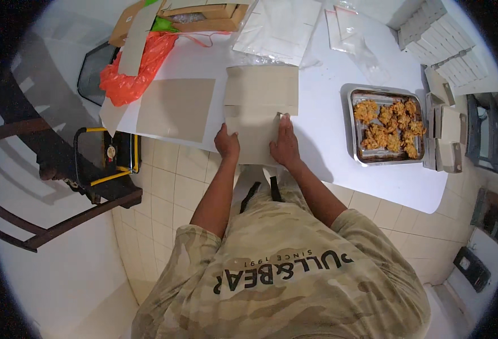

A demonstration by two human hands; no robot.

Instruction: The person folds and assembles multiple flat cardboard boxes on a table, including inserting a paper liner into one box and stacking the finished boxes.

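A grey-brown cardboard box blank (254,133) with a crease across it reaches over the table's near edge in front of me. My left hand (227,142) grips its left side, thumb on top and the other fingers partly hidden. On the right side, my right hand (285,142) holds the same blank, its fingers pointing away from me at a corner by the crease. The far panel (262,86) of the blank lies toward the back of the table. Left of it rests a flat cardboard sheet (175,110).
To the right is a metal tray (353,127) of fried, golden-brown pieces, with folded cardboard boxes (448,127) beyond it. Clear plastic sleeves (280,28) lie at the back, next to a red plastic bag (147,65). A yellow-and-black frame (105,158) stands at left.
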